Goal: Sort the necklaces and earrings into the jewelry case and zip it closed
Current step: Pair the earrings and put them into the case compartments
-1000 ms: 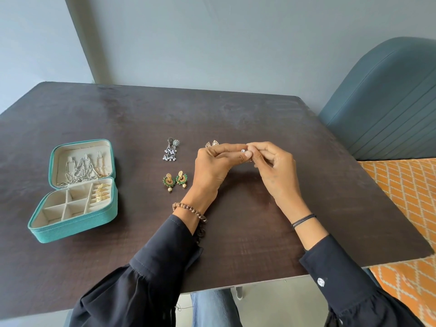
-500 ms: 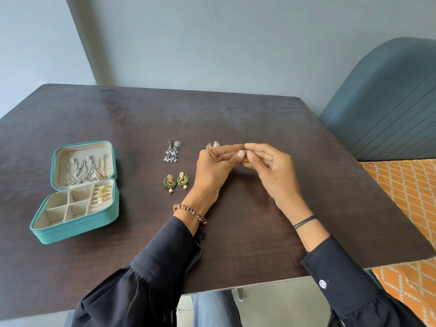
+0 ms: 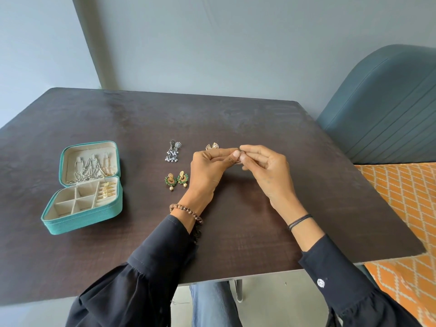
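Teal fabric covered the jewelry case [image 3: 83, 217], which lay open on the left part of the dark wood-grain worktop [image 3: 259, 232], its lid tipped back. Silver and gold necklaces [image 3: 90, 169] hung in the cream-lined lid. In the base, gold leaf-shaped earrings [image 3: 107, 190] sat in the right-hand slot, beside divided square compartments.

Near the middle of the worktop, well apart from the case, lay a pair of silver beaded drop earrings [image 3: 172, 154]. Just in front of them, toward the person, lay a pair of green and gold earrings [image 3: 177, 180], each with a small pale bead at its lower end. A pair of small gold fan-shaped earrings [image 3: 211, 146] lay just behind the left hand's fingertips.

The left hand [image 3: 207, 172] and the right hand [image 3: 266, 172] met above the centre of the worktop, fingertips touching. The grip of each hand was pinched, thumb against forefinger, on a small silvery piece [image 3: 240, 155] held between them; it was too small and too covered by the fingers to say what kind of jewelry it was. The other fingers of the right hand were spread loosely.

A brown bead bracelet [image 3: 186, 212] circled the left wrist and a thin black band [image 3: 300, 221] the right. Both arms wore dark sleeves [image 3: 153, 267]. A blue-grey padded chair [image 3: 387, 109] stood at the worktop's right side.
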`<control>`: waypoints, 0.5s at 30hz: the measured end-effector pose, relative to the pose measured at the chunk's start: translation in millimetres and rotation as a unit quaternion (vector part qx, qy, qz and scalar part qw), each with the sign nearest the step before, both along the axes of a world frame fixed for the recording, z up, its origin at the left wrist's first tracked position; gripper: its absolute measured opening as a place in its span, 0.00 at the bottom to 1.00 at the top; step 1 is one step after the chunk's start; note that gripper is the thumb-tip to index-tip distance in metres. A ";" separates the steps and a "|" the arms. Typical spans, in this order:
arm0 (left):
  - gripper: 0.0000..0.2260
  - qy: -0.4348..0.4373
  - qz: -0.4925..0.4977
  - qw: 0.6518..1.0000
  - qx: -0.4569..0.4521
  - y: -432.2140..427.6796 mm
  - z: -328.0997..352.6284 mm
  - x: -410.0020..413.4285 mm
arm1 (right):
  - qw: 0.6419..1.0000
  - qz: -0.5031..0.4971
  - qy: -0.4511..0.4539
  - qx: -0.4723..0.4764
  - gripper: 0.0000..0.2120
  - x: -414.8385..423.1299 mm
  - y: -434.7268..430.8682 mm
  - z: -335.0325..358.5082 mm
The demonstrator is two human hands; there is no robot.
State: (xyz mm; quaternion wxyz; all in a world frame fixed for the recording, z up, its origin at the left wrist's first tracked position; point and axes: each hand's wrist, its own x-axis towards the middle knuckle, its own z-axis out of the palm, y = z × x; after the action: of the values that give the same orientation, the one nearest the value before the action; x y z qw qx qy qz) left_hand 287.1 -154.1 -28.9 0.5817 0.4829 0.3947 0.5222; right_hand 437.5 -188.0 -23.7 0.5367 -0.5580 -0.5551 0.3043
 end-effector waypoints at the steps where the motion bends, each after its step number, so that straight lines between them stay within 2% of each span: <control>1: 0.09 0.001 0.000 1.000 -0.003 -2.9 0.7 -1.1 | 1.000 0.002 0.007 -0.007 0.09 -1.2 -1.9 1.5; 4: 0.09 -0.005 -0.002 1.000 -0.013 -14.0 7.8 -6.8 | 0.997 0.024 0.064 -0.028 0.10 -6.5 -9.9 9.5; 7: 0.14 -0.034 -0.005 0.998 -0.044 -29.2 22.9 -17.1 | 0.986 0.048 0.148 -0.053 0.11 -13.8 -22.0 21.2; 10: 0.17 -0.062 -0.009 0.996 -0.062 -43.1 35.2 -29.2 | 0.972 0.066 0.212 -0.081 0.16 -20.2 -34.2 33.6; 15: 0.15 -0.077 -0.007 0.995 -0.057 -66.1 47.5 -50.2 | 0.965 0.088 0.231 -0.088 0.20 -36.2 -54.0 48.3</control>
State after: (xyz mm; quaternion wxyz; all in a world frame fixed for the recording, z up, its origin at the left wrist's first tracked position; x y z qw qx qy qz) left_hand 236.8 -220.3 18.6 0.6408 0.4101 0.3745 0.5301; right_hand 401.2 -242.1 24.6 0.5699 -0.4663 -0.4338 0.5192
